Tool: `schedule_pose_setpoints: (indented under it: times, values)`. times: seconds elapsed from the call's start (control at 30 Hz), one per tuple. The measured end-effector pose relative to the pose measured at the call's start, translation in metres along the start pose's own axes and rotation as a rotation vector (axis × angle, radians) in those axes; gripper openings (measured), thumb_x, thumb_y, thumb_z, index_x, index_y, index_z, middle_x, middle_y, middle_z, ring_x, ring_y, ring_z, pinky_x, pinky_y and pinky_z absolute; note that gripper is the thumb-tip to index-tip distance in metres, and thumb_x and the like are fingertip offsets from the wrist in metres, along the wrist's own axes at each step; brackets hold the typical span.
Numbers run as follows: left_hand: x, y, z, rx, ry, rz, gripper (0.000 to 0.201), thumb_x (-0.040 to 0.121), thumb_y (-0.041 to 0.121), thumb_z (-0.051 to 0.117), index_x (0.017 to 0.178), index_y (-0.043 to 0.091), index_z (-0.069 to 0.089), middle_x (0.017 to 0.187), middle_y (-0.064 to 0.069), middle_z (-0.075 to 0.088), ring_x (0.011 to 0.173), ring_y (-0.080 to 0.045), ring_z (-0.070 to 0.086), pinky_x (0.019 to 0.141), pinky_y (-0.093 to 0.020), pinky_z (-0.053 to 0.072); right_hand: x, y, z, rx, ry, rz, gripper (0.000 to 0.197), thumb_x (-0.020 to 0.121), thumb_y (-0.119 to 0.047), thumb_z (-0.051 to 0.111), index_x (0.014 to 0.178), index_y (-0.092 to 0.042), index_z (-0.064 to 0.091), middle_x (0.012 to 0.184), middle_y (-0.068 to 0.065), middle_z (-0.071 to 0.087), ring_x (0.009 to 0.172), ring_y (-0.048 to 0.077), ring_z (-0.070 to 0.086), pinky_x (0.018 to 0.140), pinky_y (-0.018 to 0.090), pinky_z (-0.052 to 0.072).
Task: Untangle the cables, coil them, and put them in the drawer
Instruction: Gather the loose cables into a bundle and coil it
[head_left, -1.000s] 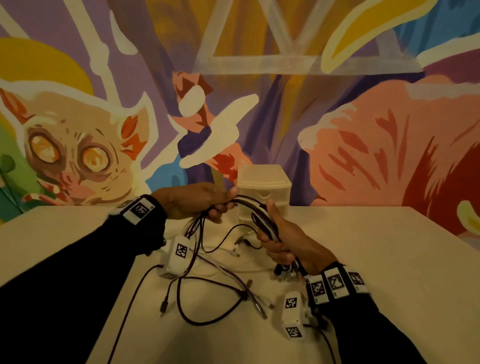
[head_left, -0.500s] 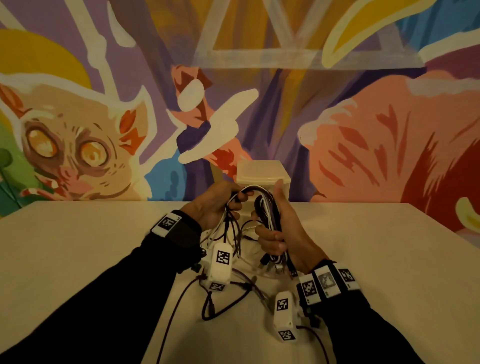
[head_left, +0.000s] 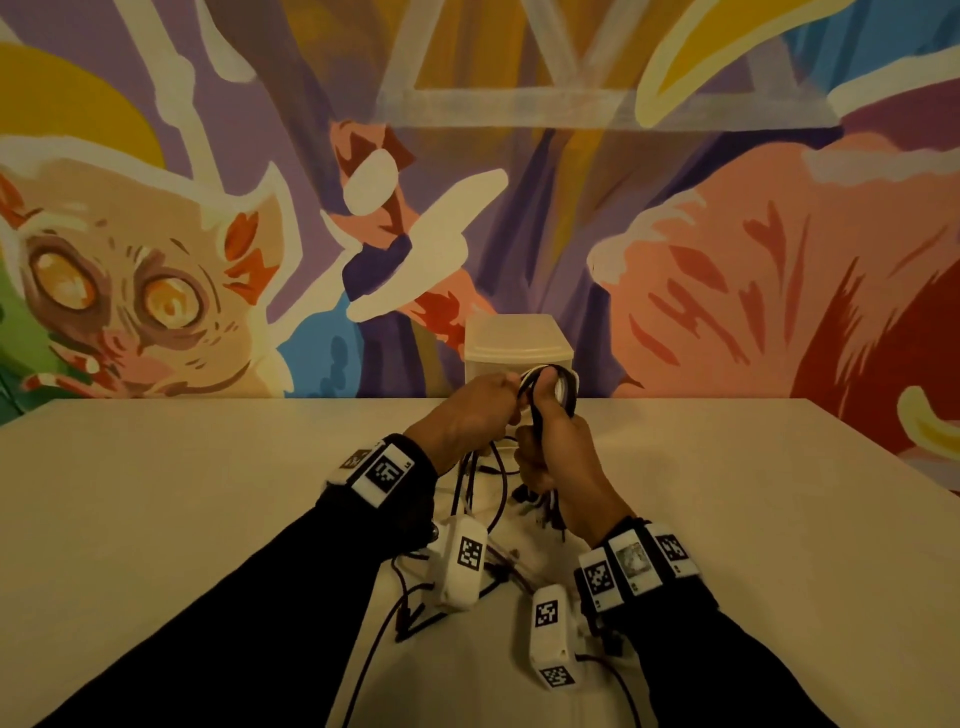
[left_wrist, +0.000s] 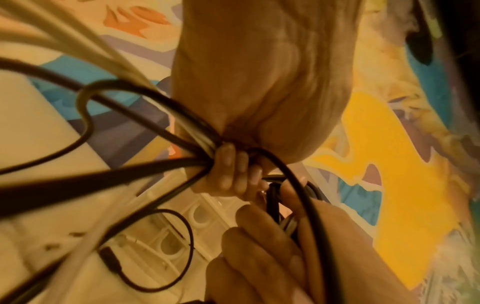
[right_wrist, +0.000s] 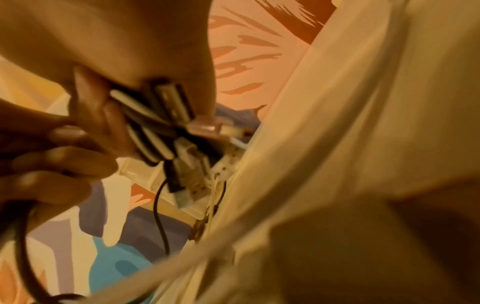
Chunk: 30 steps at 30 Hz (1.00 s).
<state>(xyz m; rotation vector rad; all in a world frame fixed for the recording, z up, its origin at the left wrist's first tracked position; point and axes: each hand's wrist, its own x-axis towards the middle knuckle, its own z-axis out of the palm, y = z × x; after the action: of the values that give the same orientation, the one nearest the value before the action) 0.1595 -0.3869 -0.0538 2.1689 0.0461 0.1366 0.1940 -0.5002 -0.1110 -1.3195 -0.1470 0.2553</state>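
Observation:
Both hands meet in front of the white drawer unit (head_left: 519, 340) at the table's far middle. My right hand (head_left: 553, 441) grips a folded bundle of black and white cables (head_left: 563, 389), its loop sticking up above the fist. In the right wrist view several plugs (right_wrist: 179, 131) of that bundle poke out below the fingers (right_wrist: 78, 162). My left hand (head_left: 478, 410) pinches the trailing black and white strands (left_wrist: 166, 162) right beside the bundle. Loose cable tails (head_left: 498, 483) hang from both hands down to the table.
The beige table (head_left: 182, 519) stretches wide on both sides, with a painted mural wall behind it. Dark cable loops (head_left: 410, 613) lie on the tabletop between my forearms. White tagged camera boxes (head_left: 462, 561) hang under both wrists.
My hands have moved forward and close together, up against the drawer unit. The left hand slid along the strands toward the right fist, and loose cable was drawn up off the table.

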Motion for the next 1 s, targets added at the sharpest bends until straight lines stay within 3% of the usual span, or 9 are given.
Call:
schedule_pose_setpoints:
  times: [0.2, 0.33, 0.43, 0.5, 0.6, 0.7, 0.83, 0.93, 1.0]
  values:
    - [0.004, -0.003, 0.008, 0.132, -0.051, 0.113, 0.037, 0.114, 0.015, 0.036, 0.137, 0.011, 0.064, 0.126, -0.013, 0.071, 0.112, -0.026, 0.069, 0.095, -0.037, 0.058, 0.002, 0.0, -0.009, 0.098, -0.067, -0.005, 0.067, 0.076, -0.081, 0.069, 0.065, -0.017, 0.053, 0.05, -0.001, 0.033, 0.039, 0.011, 0.029, 0.038, 0.023, 0.024]
    - [-0.003, -0.009, 0.013, 0.178, -0.064, 0.164, 0.043, 0.118, 0.035, 0.029, 0.134, 0.009, 0.059, 0.12, -0.014, 0.072, 0.107, -0.032, 0.069, 0.092, -0.043, 0.057, 0.007, 0.002, -0.01, 0.045, 0.085, 0.034, 0.064, 0.088, -0.077, 0.062, 0.088, -0.014, 0.072, 0.049, -0.004, 0.049, 0.041, 0.008, 0.044, 0.04, 0.023, 0.035]
    - [-0.011, -0.019, 0.012, 0.034, -0.198, 0.272, 0.015, 0.113, 0.037, 0.051, 0.126, 0.031, 0.057, 0.099, 0.007, 0.079, 0.086, -0.007, 0.075, 0.075, -0.042, 0.063, 0.017, 0.002, -0.022, 0.219, 0.102, 0.023, 0.061, 0.089, -0.076, 0.063, 0.097, -0.017, 0.076, 0.053, -0.002, 0.06, 0.038, 0.008, 0.048, 0.035, 0.021, 0.037]
    - [-0.017, -0.025, 0.004, -0.044, -0.222, 0.247, 0.012, 0.11, 0.026, 0.06, 0.116, 0.036, 0.059, 0.092, 0.012, 0.074, 0.066, 0.001, 0.065, 0.065, -0.031, 0.059, 0.023, 0.002, -0.033, 0.392, 0.051, 0.006, 0.057, 0.087, -0.074, 0.067, 0.096, -0.019, 0.073, 0.048, -0.003, 0.044, 0.033, 0.008, 0.033, 0.034, 0.021, 0.028]
    - [-0.018, -0.04, -0.018, -0.022, -0.296, 0.192, 0.016, 0.11, 0.032, 0.059, 0.112, 0.029, 0.074, 0.09, -0.002, 0.064, 0.072, -0.008, 0.063, 0.077, -0.033, 0.053, 0.029, 0.004, -0.045, 0.479, 0.008, 0.018, 0.054, 0.089, -0.072, 0.068, 0.108, -0.021, 0.067, 0.048, -0.007, 0.026, 0.034, 0.008, 0.021, 0.037, 0.023, 0.018]
    - [-0.019, -0.041, -0.049, 0.067, -0.389, 0.039, 0.04, 0.107, 0.048, 0.052, 0.11, 0.016, 0.077, 0.079, 0.0, 0.057, 0.073, -0.009, 0.06, 0.083, -0.032, 0.053, 0.03, 0.008, -0.043, 0.512, -0.077, 0.02, 0.046, 0.093, -0.067, 0.064, 0.084, -0.021, 0.062, 0.046, -0.007, 0.025, 0.032, 0.007, 0.022, 0.034, 0.022, 0.017]
    - [-0.021, 0.002, -0.091, 0.594, -0.092, 0.152, 0.072, 0.101, 0.076, 0.028, 0.097, 0.022, 0.075, 0.073, 0.01, 0.057, 0.057, 0.0, 0.054, 0.062, -0.016, 0.043, 0.025, 0.008, -0.033, 0.544, -0.279, -0.046, 0.053, 0.095, -0.068, 0.062, 0.068, -0.023, 0.058, 0.048, -0.004, 0.022, 0.034, 0.008, 0.023, 0.044, 0.029, 0.009]
    - [-0.019, 0.03, -0.097, 0.828, 0.263, 0.416, 0.074, 0.109, 0.067, 0.018, 0.08, 0.023, 0.07, 0.062, 0.005, 0.061, 0.06, -0.01, 0.059, 0.063, -0.03, 0.044, 0.02, -0.003, -0.03, 0.661, -0.39, -0.119, 0.045, 0.104, -0.063, 0.05, 0.096, -0.022, 0.067, 0.044, -0.005, 0.025, 0.031, 0.008, 0.027, 0.045, 0.029, 0.009]
    - [-0.014, 0.022, -0.086, 1.061, 0.33, 0.547, 0.055, 0.113, 0.058, 0.024, 0.082, 0.028, 0.059, 0.069, -0.003, 0.065, 0.063, -0.023, 0.062, 0.065, -0.038, 0.052, 0.02, -0.005, -0.035, 0.707, -0.404, -0.106, 0.052, 0.106, -0.062, 0.047, 0.077, -0.019, 0.05, 0.041, -0.005, 0.026, 0.03, 0.009, 0.029, 0.043, 0.027, 0.012]
